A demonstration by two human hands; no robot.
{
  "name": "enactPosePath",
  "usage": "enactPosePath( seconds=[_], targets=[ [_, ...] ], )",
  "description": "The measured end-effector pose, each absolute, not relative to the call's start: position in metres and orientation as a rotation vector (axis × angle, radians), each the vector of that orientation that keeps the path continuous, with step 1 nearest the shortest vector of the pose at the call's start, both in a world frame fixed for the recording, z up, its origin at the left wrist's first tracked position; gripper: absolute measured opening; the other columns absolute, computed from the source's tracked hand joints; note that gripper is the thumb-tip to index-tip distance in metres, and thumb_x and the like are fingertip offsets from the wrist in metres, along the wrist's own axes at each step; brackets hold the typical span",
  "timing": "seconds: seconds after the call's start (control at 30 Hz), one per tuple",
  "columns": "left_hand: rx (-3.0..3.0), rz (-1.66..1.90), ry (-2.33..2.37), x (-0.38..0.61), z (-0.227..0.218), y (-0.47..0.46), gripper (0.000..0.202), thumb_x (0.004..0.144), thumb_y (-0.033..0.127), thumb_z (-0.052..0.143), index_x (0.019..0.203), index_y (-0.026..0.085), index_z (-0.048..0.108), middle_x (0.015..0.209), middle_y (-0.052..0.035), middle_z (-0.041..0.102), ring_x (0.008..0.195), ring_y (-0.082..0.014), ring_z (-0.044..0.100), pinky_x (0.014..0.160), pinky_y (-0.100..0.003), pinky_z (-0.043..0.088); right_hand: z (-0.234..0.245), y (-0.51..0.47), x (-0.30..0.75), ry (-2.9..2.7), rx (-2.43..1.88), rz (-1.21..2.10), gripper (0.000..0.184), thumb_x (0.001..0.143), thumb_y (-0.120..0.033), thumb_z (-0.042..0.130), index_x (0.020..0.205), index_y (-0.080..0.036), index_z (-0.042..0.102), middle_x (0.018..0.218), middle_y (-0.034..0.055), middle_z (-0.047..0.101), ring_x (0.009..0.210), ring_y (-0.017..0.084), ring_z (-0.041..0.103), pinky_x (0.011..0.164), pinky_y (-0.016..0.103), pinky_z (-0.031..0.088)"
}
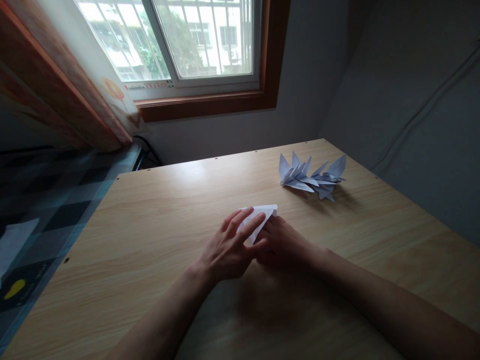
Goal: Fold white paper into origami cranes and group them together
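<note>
A piece of folded white paper [267,210] is between my two hands, just above or on the wooden table [168,215]. My left hand [228,250] has its fingers stretched over the paper's left and front side, with the thumb reaching towards my other hand. On the paper's right side, my right hand [281,240] grips it with curled fingers, which are partly hidden. Beyond them, to the right, lies a cluster of several folded paper pieces [300,177] with pointed tips, resembling paper cranes.
A window [210,45] with a brown frame is behind the table. Patterned curtains [71,65] hang at the left above a surface with a checked cloth [63,215]. A white sheet [17,240] lies on that cloth. Grey walls stand behind and to the right.
</note>
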State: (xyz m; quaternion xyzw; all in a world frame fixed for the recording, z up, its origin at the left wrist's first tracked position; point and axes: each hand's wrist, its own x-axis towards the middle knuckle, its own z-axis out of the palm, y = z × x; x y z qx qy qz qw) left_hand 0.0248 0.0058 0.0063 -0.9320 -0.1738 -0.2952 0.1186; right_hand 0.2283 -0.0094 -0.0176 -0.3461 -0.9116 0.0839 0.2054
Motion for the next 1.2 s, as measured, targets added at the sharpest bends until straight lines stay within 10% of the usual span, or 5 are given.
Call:
enactPosePath(
  seconds=[0.3,0.83,1.2],
  targets=[
    [-2.544,-0.676,-0.613,0.022,0.015,0.009,0.013,0.081,0.016,0.065,0.092,0.023,0.063,0.135,-0.0068,0.054,0.134,-0.0313,0.038,0.107,-0.051,0.040,-0.010,-0.011,0.258,-2.496,-0.900,0.447,0.032,0.086,-0.031,0.066,0.115,-0.021,0.061,0.133,0.0138,0.054,0.120,0.026,0.052,0.100,0.044,0.041],
    [-2.611,-0.770,-0.618,0.026,0.013,0.013,0.004,0.085,0.019,0.061,0.082,0.021,0.061,0.113,-0.0069,0.064,0.113,-0.0255,0.055,0.103,-0.048,0.044,-0.011,-0.012,0.251,-2.268,-0.994,0.351,0.018,0.090,-0.025,0.058,0.074,-0.018,0.059,0.086,0.0078,0.067,0.081,0.021,0.061,0.075,0.033,0.049],
    [-2.608,-0.832,-0.951,0.032,-0.004,0.016,0.060,0.089,0.019,0.058,0.142,0.024,0.032,0.136,-0.0181,0.049,0.106,-0.0291,0.061,0.084,-0.045,0.055,-0.012,-0.016,0.244,-2.213,-1.150,0.405,0.015,0.081,-0.012,0.063,0.095,-0.018,0.059,0.098,0.0090,0.067,0.094,0.024,0.060,0.083,0.036,0.050]
  ],
)
